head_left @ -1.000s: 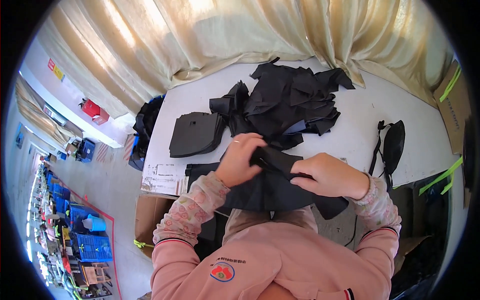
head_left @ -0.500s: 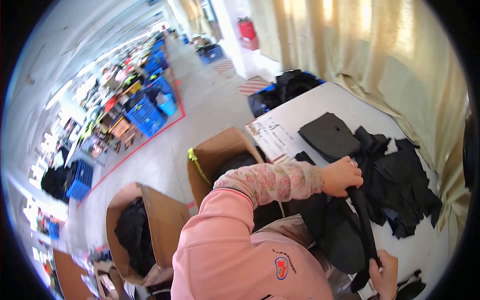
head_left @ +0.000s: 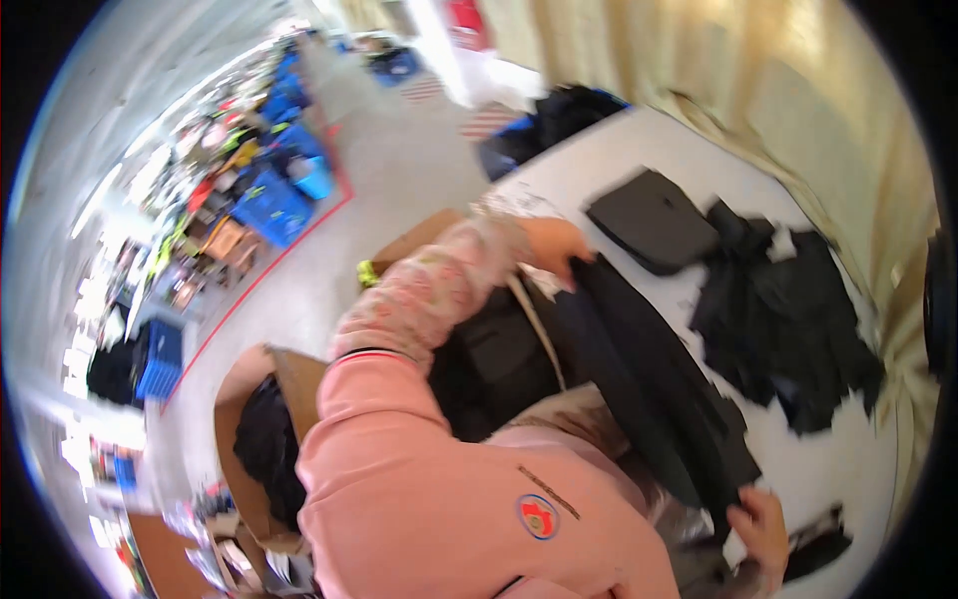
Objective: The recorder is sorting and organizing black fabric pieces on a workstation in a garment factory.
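A long black fabric piece (head_left: 649, 384) stretches between my two hands along the near edge of the white table (head_left: 639, 140). My left hand (head_left: 555, 246) grips its upper end, and my right hand (head_left: 763, 527) pinches its lower end at the bottom right. My pink sleeves and torso fill the middle of the view. A flat stack of black pieces (head_left: 654, 220) lies on the table just beyond my left hand. A loose heap of black fabric pieces (head_left: 798, 309) lies to its right.
An open cardboard box (head_left: 264, 439) holding dark fabric stands on the floor to my left, with another box (head_left: 419, 240) beside the table. A dark bag (head_left: 559, 115) sits past the table's far end. Blue crates (head_left: 269, 205) line the floor beyond a red line. Beige curtains (head_left: 798, 90) hang behind the table.
My head has turned left, so the table slid to the right of the view and the floor appeared. My hands moved apart, pulling the black piece out long.
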Demonstrator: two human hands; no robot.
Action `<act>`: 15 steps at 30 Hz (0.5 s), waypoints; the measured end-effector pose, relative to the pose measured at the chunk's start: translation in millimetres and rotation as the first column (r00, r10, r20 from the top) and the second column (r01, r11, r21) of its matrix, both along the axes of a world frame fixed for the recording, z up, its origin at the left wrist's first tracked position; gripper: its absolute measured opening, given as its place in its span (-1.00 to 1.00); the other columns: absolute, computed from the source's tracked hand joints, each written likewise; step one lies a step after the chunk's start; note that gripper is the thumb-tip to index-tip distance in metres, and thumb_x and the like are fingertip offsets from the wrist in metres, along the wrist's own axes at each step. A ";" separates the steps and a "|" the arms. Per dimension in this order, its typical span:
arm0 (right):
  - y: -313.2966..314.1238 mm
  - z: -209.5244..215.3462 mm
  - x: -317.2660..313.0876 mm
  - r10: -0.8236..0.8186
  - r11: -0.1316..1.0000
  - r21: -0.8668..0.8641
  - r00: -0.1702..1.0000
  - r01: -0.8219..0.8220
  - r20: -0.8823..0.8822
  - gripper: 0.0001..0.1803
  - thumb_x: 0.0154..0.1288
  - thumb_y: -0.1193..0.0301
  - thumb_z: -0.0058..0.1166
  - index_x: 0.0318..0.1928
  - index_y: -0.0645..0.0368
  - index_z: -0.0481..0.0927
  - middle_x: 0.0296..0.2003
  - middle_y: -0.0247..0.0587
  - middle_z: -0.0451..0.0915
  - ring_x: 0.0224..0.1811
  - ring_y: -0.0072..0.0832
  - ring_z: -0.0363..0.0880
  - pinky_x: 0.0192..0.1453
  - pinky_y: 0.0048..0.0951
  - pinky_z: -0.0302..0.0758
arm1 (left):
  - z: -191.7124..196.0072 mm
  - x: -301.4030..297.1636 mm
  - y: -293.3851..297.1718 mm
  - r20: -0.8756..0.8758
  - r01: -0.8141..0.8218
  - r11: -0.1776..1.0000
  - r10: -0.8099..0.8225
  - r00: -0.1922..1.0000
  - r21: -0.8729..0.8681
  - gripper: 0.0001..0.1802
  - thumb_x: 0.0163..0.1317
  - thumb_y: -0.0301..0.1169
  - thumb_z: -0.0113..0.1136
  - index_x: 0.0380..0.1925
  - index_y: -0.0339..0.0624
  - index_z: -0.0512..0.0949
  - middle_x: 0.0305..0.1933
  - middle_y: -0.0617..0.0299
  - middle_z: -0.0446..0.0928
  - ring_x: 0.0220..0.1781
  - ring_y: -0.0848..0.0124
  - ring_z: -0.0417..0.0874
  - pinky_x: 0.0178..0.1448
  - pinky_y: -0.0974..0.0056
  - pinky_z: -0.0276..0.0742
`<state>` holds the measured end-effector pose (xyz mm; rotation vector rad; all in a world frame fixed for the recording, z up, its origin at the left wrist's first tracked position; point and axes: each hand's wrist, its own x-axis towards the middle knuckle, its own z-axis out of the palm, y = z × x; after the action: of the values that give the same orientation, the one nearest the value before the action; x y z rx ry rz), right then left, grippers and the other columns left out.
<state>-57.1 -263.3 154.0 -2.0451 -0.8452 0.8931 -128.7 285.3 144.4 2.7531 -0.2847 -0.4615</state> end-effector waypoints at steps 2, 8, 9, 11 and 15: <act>25.9 -5.0 15.4 0.088 0.996 -0.014 0.992 -0.090 -0.092 -0.84 0.19 0.44 0.08 -0.32 0.30 0.49 -0.51 -0.32 0.35 -0.47 -0.61 0.31 -0.43 -0.45 0.28 | -23.6 -7.4 26.8 -0.180 -0.086 0.996 0.083 0.980 -0.011 -0.44 0.03 -0.16 0.46 -0.01 -0.23 0.58 -0.33 0.02 0.67 -0.33 0.30 0.70 -0.23 0.20 0.58; 34.1 -76.4 52.8 -0.150 0.978 -0.175 0.966 0.114 -0.210 -0.84 0.23 0.47 0.03 -0.22 0.29 0.51 -0.57 -0.41 0.47 -0.58 -0.62 0.45 -0.49 -0.51 0.42 | -49.0 45.5 7.5 -0.482 -0.241 0.969 0.234 0.845 0.048 -0.34 0.03 -0.31 0.44 0.13 -0.36 0.45 -0.37 0.07 0.65 -0.50 0.35 0.69 -0.38 0.23 0.56; 28.7 -82.1 57.4 -0.193 0.970 -0.186 0.960 0.156 -0.201 -0.84 0.23 0.47 0.03 -0.22 0.29 0.51 -0.57 -0.41 0.47 -0.58 -0.62 0.45 -0.49 -0.51 0.42 | -59.6 57.4 4.0 -0.467 -0.266 0.963 0.258 0.846 0.051 -0.36 0.02 -0.33 0.45 0.09 -0.41 0.46 -0.40 0.06 0.63 -0.52 0.36 0.68 -0.38 0.22 0.54; 20.1 -102.6 67.1 -0.237 0.955 -0.223 0.955 0.196 -0.179 -0.84 0.20 0.49 0.02 -0.21 0.28 0.53 -0.58 -0.35 0.50 -0.52 -0.61 0.50 -0.43 -0.48 0.46 | -81.1 82.3 -0.1 -0.477 -0.282 0.957 0.280 0.833 0.069 -0.27 -0.01 -0.36 0.47 0.14 -0.49 0.41 -0.38 0.02 0.63 -0.54 0.35 0.67 -0.38 0.20 0.53; -6.5 -134.3 75.3 -0.102 0.980 -0.136 0.953 0.146 0.287 -0.82 0.15 0.50 0.03 -0.21 0.26 0.55 -0.59 -0.22 0.53 -0.50 -0.44 0.57 -0.37 -0.37 0.51 | -99.1 108.4 -26.7 -0.454 -0.317 0.944 0.321 0.831 0.087 -0.26 -0.01 -0.37 0.47 0.17 -0.44 0.41 -0.27 -0.02 0.63 -0.55 0.32 0.68 -0.37 0.19 0.55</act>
<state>18.2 -269.8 19.7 -2.3716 -0.8022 0.6261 -20.3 258.6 45.3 2.5187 0.2949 -0.9974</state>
